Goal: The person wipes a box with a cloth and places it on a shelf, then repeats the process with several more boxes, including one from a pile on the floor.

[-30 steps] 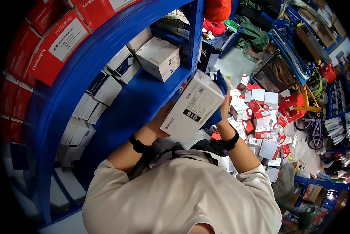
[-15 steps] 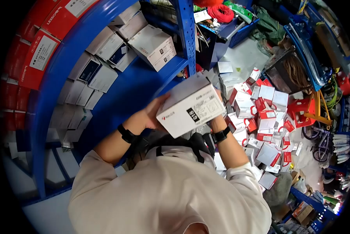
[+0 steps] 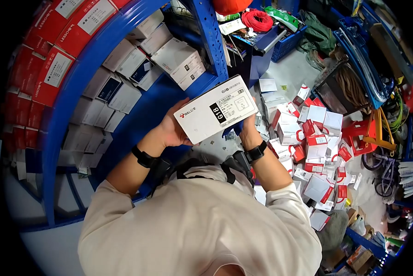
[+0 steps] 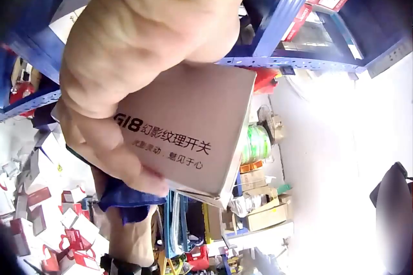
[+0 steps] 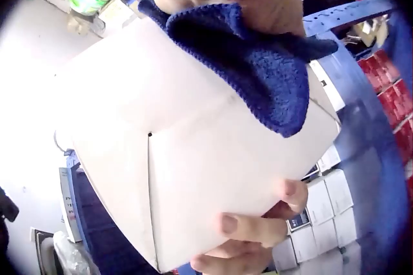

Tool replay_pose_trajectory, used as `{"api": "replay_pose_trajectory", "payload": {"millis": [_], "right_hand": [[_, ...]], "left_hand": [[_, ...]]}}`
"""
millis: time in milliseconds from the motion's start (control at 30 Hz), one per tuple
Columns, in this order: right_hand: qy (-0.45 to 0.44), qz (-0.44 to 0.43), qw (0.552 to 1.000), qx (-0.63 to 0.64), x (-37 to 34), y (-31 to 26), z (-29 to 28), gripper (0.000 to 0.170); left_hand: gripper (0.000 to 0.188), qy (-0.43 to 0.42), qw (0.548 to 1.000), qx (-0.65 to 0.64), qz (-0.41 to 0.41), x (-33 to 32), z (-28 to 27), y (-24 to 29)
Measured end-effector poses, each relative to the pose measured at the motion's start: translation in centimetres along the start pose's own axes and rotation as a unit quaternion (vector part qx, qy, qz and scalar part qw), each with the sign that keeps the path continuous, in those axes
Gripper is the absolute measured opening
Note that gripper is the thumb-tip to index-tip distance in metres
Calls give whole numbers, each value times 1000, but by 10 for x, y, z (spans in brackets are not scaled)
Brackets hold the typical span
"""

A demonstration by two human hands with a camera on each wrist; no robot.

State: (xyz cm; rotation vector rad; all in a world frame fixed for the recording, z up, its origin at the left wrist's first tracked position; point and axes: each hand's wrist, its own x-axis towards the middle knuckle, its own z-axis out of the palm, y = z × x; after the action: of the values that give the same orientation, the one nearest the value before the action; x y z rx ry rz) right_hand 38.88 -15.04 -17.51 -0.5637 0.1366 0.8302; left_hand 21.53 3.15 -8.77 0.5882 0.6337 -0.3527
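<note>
A white cardboard carton with a black G18 label is held up in front of the chest, its printed side facing up. My left hand grips the carton's left end; in the right wrist view its fingertips curl over an edge. At the other end, my right hand holds the carton together with a dark blue cloth. The cloth lies bunched between the hand and the carton, its lower part draping over the white cardboard. Most of the right fingers are hidden.
To the left is a blue metal shelf with stacked white boxes along its back. Red boxes fill the level above. On the floor at right lies a heap of white and red boxes. A blue upright stands ahead.
The carton has turned from steeply tilted to nearly level, its label side now facing the head camera. Both hands keep their hold. The head view has shifted, showing more of the shelf.
</note>
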Motion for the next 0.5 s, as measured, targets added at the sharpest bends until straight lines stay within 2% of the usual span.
{"api": "replay_pose_trajectory", "payload": {"millis": [67, 133, 167, 233, 267, 333, 400, 467, 500], "right_hand": [[8, 7, 1000, -3, 7, 7, -3, 42], [-8, 0, 1000, -18, 22, 14, -11, 35], [-10, 0, 1000, -15, 26, 15, -9, 35], [-17, -61, 995, -73, 28, 15, 0, 29], [23, -44, 995, -91, 21, 4, 15, 26], [-7, -3, 995, -96, 33, 4, 1, 29], [-2, 19, 995, -96, 39, 2, -10, 30], [-54, 92, 991, -75, 39, -3, -2, 32], [-37, 88, 990, -102, 38, 0, 3, 26]], "left_hand": [[70, 3, 1000, -25, -3, -3, 3, -1], [67, 96, 992, -16, 83, -9, 11, -8], [67, 98, 991, -14, 85, -12, 3, -9], [65, 82, 978, 8, 190, -20, -19, -5], [65, 83, 979, 12, 188, -25, -23, 5], [69, 118, 942, -62, 307, -36, -28, 28], [64, 118, 947, -16, 298, -55, -40, 60], [64, 170, 930, -23, 326, -61, -39, 85], [64, 169, 928, -4, 331, -61, -55, 96]]}}
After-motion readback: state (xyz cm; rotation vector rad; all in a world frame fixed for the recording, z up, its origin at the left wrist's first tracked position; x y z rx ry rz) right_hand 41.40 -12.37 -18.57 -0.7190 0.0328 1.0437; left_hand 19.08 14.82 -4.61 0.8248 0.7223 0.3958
